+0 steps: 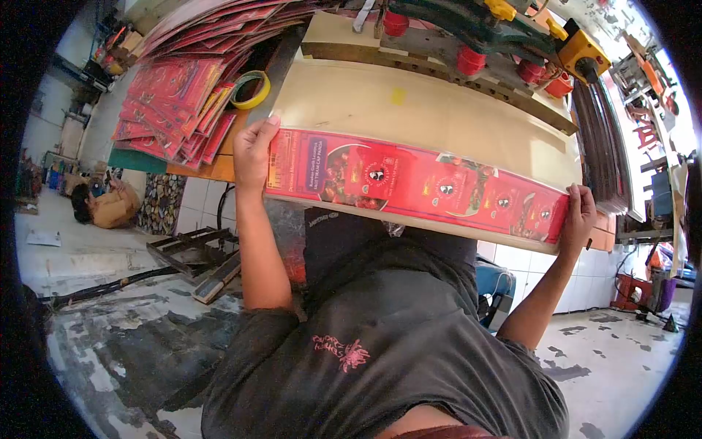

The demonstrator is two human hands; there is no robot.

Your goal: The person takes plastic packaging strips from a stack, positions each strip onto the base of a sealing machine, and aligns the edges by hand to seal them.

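A long red printed strip (417, 183) with pictures of food and round logos stretches across the near edge of the cream-coloured work surface (351, 95). My left hand (256, 150) grips its left end, with the thumb on top and the fingers curled. At the right end my right hand (579, 212) pinches the strip's corner between thumb and fingers. Beyond the strip, a small yellow patch (398, 96) marks the surface. A perforated metal bar (439, 75) runs along the far side of the surface.
Stacked red printed sheets (164, 102) and a yellow tape roll (251, 90) lie to the left. A dark green machine frame (468, 29) with red knobs and a yellow switch box (583, 57) stands beyond. Another person (113, 203) is low on the floor at far left.
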